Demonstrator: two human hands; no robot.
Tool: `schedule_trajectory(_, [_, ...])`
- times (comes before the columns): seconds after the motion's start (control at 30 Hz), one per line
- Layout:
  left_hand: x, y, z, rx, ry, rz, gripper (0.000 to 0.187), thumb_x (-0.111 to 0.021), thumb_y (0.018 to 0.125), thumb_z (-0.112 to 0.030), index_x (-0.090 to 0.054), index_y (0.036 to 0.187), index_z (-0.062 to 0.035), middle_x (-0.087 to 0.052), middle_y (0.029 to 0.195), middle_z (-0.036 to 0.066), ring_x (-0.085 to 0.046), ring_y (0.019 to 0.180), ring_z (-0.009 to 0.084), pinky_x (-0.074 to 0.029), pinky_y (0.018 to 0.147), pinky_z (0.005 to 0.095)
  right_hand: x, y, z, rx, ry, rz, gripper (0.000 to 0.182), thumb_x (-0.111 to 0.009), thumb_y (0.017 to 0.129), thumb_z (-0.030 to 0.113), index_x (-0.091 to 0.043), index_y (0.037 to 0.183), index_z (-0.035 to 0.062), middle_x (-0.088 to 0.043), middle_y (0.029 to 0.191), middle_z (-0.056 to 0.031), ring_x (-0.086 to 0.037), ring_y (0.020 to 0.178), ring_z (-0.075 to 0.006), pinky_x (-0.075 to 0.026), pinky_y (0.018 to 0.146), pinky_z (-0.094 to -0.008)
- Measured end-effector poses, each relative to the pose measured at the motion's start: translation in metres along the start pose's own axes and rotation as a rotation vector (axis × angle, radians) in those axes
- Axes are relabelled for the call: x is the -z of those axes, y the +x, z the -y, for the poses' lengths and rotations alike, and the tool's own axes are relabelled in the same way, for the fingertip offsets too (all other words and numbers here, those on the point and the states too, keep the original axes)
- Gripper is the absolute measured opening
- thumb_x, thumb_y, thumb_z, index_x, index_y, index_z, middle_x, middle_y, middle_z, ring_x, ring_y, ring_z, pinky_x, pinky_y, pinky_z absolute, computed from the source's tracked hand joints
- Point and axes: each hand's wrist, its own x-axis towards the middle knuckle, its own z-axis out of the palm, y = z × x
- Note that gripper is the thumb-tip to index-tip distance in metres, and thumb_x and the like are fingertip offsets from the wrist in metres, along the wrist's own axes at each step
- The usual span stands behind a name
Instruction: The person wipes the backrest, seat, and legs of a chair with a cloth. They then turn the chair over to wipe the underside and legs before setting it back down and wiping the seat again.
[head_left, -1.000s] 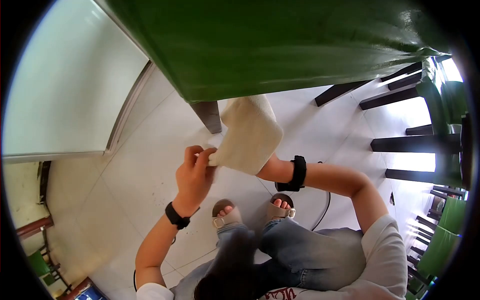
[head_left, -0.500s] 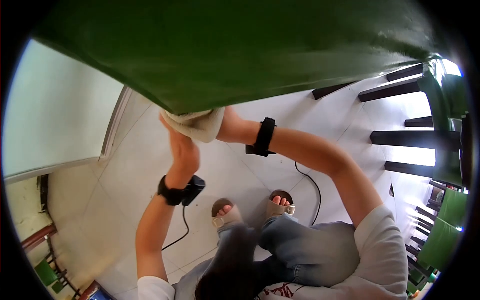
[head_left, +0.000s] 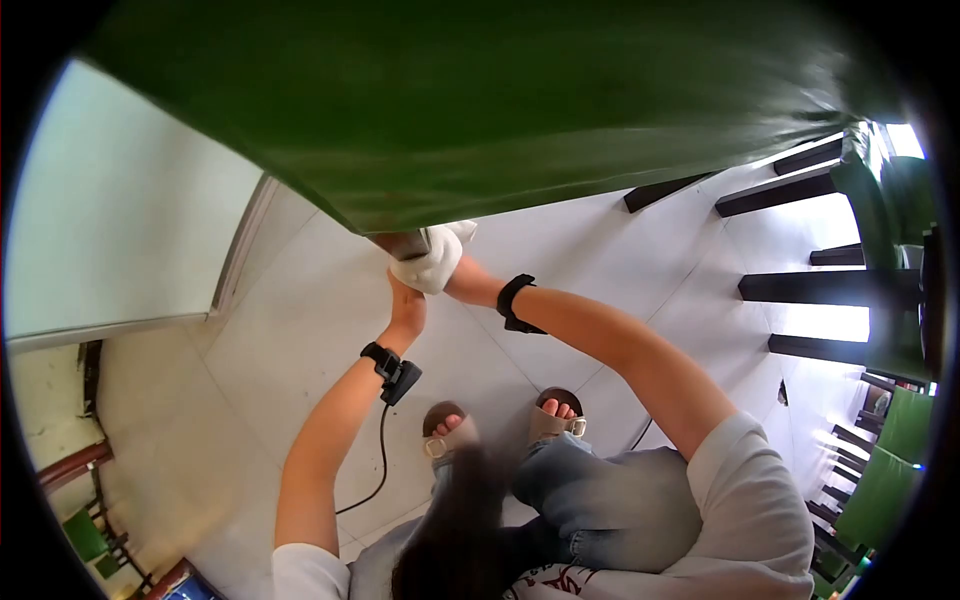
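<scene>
Head view, looking down past the body. Both arms reach forward and up to the near edge of the desk (head_left: 480,110), which is draped in a green cover and fills the top of the view. A pale cream cloth (head_left: 432,262) sits bunched right at that edge, just under the green overhang and beside the top of a grey desk leg (head_left: 403,243). The right hand (head_left: 455,270) is mostly wrapped inside the cloth, its grip clenched on the fabric; the fingers themselves are hidden. The left hand (head_left: 407,305) lies just below and touching the cloth from underneath; its fingers are tucked behind the cloth and the leg, so whether that grip is clenched or released cannot be told. A black strap (head_left: 514,302) circles the right wrist. A black band with a small box (head_left: 392,368) sits on the left wrist, a thin black cable (head_left: 380,460) hanging from it toward the body. Below, two feet in tan sandals (head_left: 505,425) stand on the pale tiled floor (head_left: 250,400), jeans and a white shirt at the bottom edge. Dark chair legs (head_left: 820,290) and green chairs line the right side. A pale wall panel (head_left: 120,220) stands on the left.
</scene>
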Motion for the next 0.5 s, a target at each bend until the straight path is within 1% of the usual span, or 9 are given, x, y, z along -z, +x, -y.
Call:
schedule_trajectory(0.07, [-0.003,-0.005,-0.006,0.133,-0.041,-0.053,0.056,-0.037,0.093,-0.039,-0.025,0.135,-0.0033,-0.032,0.135,0.008,-0.032,0.122,0.0175,-0.025,0.103,0.0315,0.003,-0.001,-0.008,-0.014,-0.017,-0.004,0.040,-0.054,0.085,0.011,-0.044,0.123,0.0052,-0.048,0.122,-0.0151,-0.046,0.112,-0.0272,-0.039,0.092,-0.0367])
schedule_trajectory(0.13, [-0.006,-0.009,-0.017,0.235,-0.112,-0.106,0.059,-0.035,0.093,-0.043,-0.023,0.136,-0.0038,-0.032,0.136,0.007,-0.031,0.124,0.0177,-0.024,0.104,0.0318,-0.002,0.009,-0.063,0.188,-0.173,0.028,0.040,-0.053,0.084,0.010,-0.044,0.122,0.0039,-0.050,0.120,-0.0152,-0.048,0.111,-0.0258,-0.040,0.090,-0.0366])
schedule_trajectory(0.2, [-0.010,-0.007,-0.034,0.291,-0.188,-0.163,0.061,-0.032,0.093,-0.046,-0.022,0.137,-0.0044,-0.032,0.137,0.007,-0.030,0.125,0.0179,-0.023,0.105,0.0321,0.006,0.014,-0.057,0.261,-0.227,0.060,0.039,-0.053,0.084,0.010,-0.045,0.121,0.0035,-0.052,0.117,-0.0151,-0.050,0.108,-0.0249,-0.041,0.087,-0.0364])
schedule_trajectory(0.27, [-0.014,-0.003,-0.059,0.287,-0.213,-0.225,0.064,-0.030,0.093,-0.049,-0.021,0.138,-0.0050,-0.031,0.138,0.006,-0.029,0.127,0.0181,-0.022,0.106,0.0324,0.014,0.007,0.002,0.197,-0.156,0.093,0.036,-0.053,0.084,0.010,-0.047,0.119,0.0039,-0.054,0.112,-0.0148,-0.053,0.105,-0.0246,-0.043,0.084,-0.0360])
schedule_trajectory(0.3, [-0.015,0.000,-0.074,0.277,-0.215,-0.259,0.065,-0.029,0.093,-0.051,-0.020,0.139,-0.0053,-0.031,0.138,0.006,-0.029,0.127,0.0182,-0.022,0.106,0.0325,0.013,0.008,0.026,0.267,-0.174,-0.012,0.033,-0.057,0.083,0.010,-0.050,0.114,0.0047,-0.056,0.110,-0.0117,-0.054,0.099,-0.0210,-0.045,0.080,-0.0331])
schedule_trajectory(0.33, [-0.017,0.004,-0.090,0.236,-0.192,-0.291,0.066,-0.028,0.093,-0.052,-0.020,0.139,-0.0056,-0.031,0.139,0.006,-0.028,0.128,0.0183,-0.021,0.107,0.0327,0.012,0.011,0.048,0.330,-0.190,-0.116,0.029,-0.060,0.082,0.010,-0.053,0.110,0.0055,-0.058,0.107,-0.0085,-0.056,0.093,-0.0174,-0.046,0.076,-0.0303])
schedule_trajectory(0.4, [-0.019,0.009,-0.129,0.106,-0.160,-0.316,0.069,-0.026,0.093,-0.055,-0.018,0.141,-0.0062,-0.030,0.140,0.005,-0.027,0.130,0.0186,-0.020,0.108,0.0330,0.025,0.008,0.100,0.431,-0.161,-0.195,0.029,-0.064,0.080,0.011,-0.056,0.107,0.0061,-0.060,0.107,-0.0055,-0.058,0.090,-0.0136,-0.049,0.073,-0.0269])
schedule_trajectory(0.43, [-0.022,0.010,-0.152,0.003,-0.177,-0.281,0.070,-0.025,0.093,-0.057,-0.018,0.141,-0.0064,-0.030,0.140,0.005,-0.027,0.130,0.0187,-0.020,0.108,0.0331,0.033,0.007,0.122,0.470,-0.116,-0.170,0.031,-0.065,0.080,0.011,-0.056,0.110,0.0059,-0.060,0.110,-0.0056,-0.059,0.094,-0.0135,-0.049,0.075,-0.0264])
schedule_trajectory(0.5, [-0.025,0.017,-0.201,-0.231,-0.225,-0.125,0.079,-0.027,0.089,-0.064,-0.014,0.143,-0.0070,-0.023,0.145,0.004,-0.023,0.133,0.0202,-0.019,0.108,0.0338,0.036,0.012,0.127,0.423,-0.021,-0.134,0.034,-0.066,0.080,0.011,-0.056,0.111,0.0054,-0.059,0.112,-0.0057,-0.058,0.098,-0.0137,-0.050,0.078,-0.0274])
